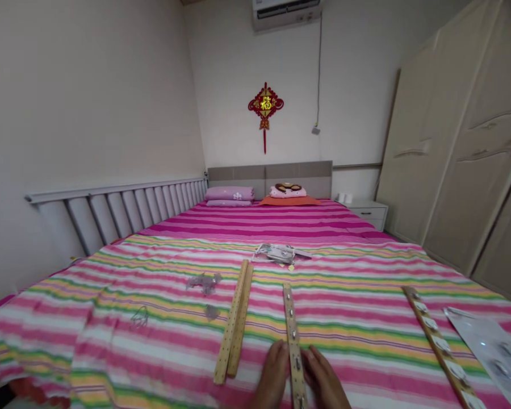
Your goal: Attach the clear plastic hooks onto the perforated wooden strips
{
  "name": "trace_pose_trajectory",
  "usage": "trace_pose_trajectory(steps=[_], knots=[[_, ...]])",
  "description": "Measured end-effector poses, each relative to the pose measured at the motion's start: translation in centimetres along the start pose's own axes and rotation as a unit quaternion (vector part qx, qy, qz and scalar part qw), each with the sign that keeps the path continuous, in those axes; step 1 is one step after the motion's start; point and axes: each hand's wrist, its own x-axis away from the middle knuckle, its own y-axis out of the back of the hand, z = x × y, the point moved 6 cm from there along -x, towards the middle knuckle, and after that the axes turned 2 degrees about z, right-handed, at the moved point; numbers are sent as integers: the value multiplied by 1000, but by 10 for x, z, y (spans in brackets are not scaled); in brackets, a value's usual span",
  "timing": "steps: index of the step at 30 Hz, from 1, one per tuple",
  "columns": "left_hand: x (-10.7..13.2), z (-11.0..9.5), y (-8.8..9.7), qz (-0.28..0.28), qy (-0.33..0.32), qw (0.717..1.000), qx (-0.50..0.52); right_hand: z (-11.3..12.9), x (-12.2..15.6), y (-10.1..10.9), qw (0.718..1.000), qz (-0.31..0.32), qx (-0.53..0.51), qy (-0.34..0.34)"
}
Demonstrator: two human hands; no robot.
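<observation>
A narrow wooden strip with small metal fittings along its top lies lengthwise on the striped bedspread in front of me. At its left edge, near the close end, my left hand is closed with the fingertips against the wood. My right hand grips the opposite edge at about the same height. Parts of the fingers on both hands are hidden. Left of them, two bare wooden strips with rows of small holes lie side by side, nearly touching.
To the right lie another strip with white and metal pieces and a clear plastic package. Beyond the hands are a pile of packaging, plastic scraps and a thin clear loop. A railing borders the bed's left side.
</observation>
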Motion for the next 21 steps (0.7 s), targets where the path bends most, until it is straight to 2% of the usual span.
trace_pose_trajectory(steps=[2, 4, 6, 7, 9, 11, 13, 15, 19, 21], knots=[[3, -16, 15, -10, -14, 999, -39, 2, 1, 6, 1000, -1, -7, -8], [6, -44, 42, -49, -76, 994, -66, 5, 3, 11, 1000, -3, -3, -13], [10, -73, 79, -112, -145, 979, -83, 7, 5, 15, 1000, -4, 10, -16], [12, -85, 102, -165, -165, 969, -86, 7, 6, 16, 1000, -5, 21, -20], [12, -99, 144, -227, -173, 954, -96, 11, 8, 17, 999, -14, 48, -15], [9, -106, 180, -277, -178, 938, -111, 21, 10, 11, 996, -19, 83, 21], [2, -105, 204, -304, -169, 928, -136, 37, 12, -4, 989, 2, 130, 69], [-7, -100, 219, -324, -146, 917, -179, 54, 16, -30, 976, 52, 188, 93], [-22, -92, 235, -366, -87, 889, -260, 83, 27, -90, 943, 130, 267, 148], [-29, -89, 239, -366, -76, 892, -253, 86, 30, -119, 930, 172, 287, 153]])
